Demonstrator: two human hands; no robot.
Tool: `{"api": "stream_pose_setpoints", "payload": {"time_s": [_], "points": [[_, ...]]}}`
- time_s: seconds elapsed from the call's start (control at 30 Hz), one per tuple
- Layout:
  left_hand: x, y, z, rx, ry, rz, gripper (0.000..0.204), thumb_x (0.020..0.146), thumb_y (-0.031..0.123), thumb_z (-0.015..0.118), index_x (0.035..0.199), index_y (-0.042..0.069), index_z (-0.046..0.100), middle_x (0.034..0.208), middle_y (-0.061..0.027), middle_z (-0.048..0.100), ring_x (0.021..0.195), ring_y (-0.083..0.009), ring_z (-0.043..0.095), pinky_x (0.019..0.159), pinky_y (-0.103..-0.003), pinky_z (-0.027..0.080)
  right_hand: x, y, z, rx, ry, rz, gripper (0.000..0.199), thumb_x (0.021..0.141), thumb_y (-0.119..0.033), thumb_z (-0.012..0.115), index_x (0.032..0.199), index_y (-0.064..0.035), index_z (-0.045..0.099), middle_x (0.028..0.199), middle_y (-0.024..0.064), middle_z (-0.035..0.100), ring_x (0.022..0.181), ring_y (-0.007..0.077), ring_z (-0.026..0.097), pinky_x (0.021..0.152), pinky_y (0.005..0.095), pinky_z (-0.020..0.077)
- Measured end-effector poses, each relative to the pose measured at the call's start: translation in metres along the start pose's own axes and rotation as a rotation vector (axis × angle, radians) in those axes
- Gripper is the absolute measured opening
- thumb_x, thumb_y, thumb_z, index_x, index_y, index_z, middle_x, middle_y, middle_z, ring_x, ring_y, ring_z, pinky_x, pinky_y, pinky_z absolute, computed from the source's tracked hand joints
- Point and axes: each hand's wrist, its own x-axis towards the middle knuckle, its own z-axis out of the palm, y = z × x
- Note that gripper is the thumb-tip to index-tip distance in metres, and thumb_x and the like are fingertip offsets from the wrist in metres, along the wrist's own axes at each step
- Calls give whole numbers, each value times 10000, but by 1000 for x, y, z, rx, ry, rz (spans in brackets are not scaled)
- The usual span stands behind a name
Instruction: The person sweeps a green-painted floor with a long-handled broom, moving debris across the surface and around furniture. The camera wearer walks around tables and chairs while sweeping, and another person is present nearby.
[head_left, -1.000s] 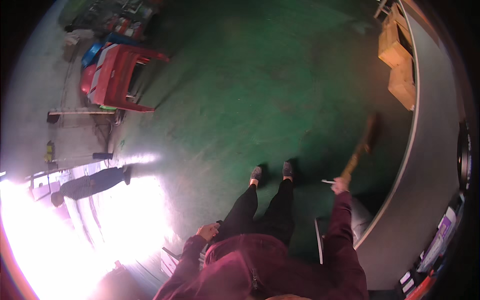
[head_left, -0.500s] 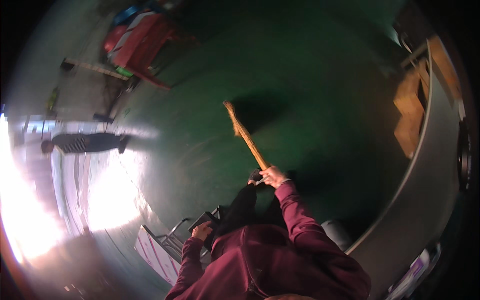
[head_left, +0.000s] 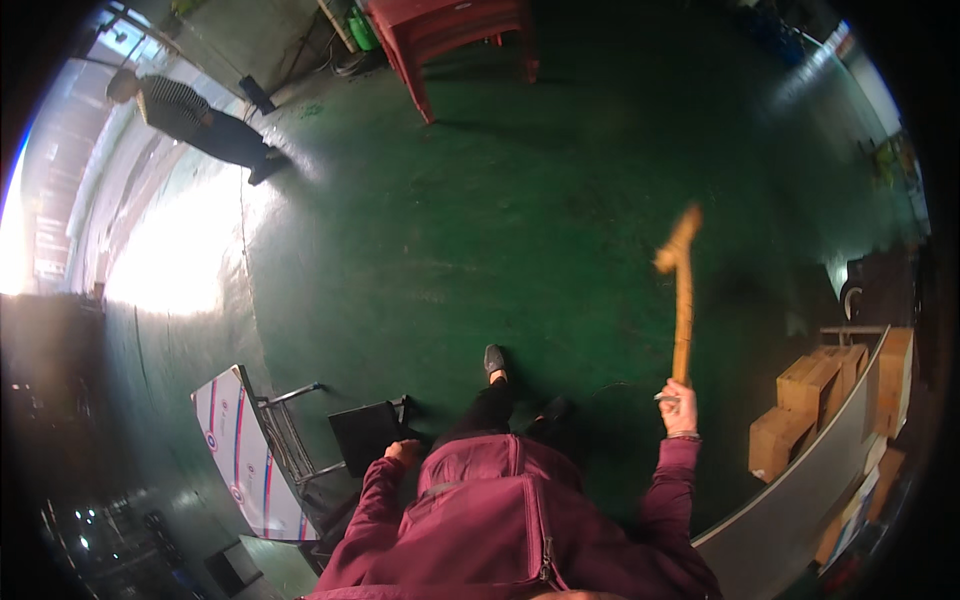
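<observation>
Over green floor — right hand grips stick; tip seemingly forked.

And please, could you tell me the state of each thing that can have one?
Right hand: closed around the stick
Yellow-brown stick: held, far end blurred
Left hand: near the black seat, grip unclear
Red table: upright on its legs
Cardboard boxes: close together; open or shut, unclear
Other person: standing
</observation>
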Motion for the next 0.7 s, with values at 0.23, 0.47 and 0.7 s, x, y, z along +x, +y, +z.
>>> {"api": "stream_pose_setpoints", "payload": {"time_s": [0.23, 0.47, 0.7], "points": [[28, -26, -130, -974, 142, -497, 375, 706, 153, 563, 1081, 153, 563, 807, -82, 633, 746, -177, 611, 681, -279, 479, 90, -122, -6, 392, -245, 1, 111, 808, -89, 387, 722, -35, 433, 478, -13, 292, 407, 81, 291, 351, 207, 204], [22, -76, -151, -1015, 172, -602, 344, 714, 167, 535, 1051, 115, 577, 676, -49, 634, 602, -148, 607, 569, -267, 478, 243, -101, 69, 279, -232, 144, 100, 779, -81, 404, 831, 2, 428, 463, -34, 282, 381, 71, 272, 375, 198, 252], [16, -67, -125, -1413, -100, -854, 396, 666, 111, 630, 1058, 136, 577, 916, -57, 629, 790, -129, 603, 715, -261, 477, 318, 104, 256, -943, 177, -11, 574, 688, -23, 469, 1205, -53, 222, 660, 138, 460, 469, 289, 496, 373, 416, 414]]}}
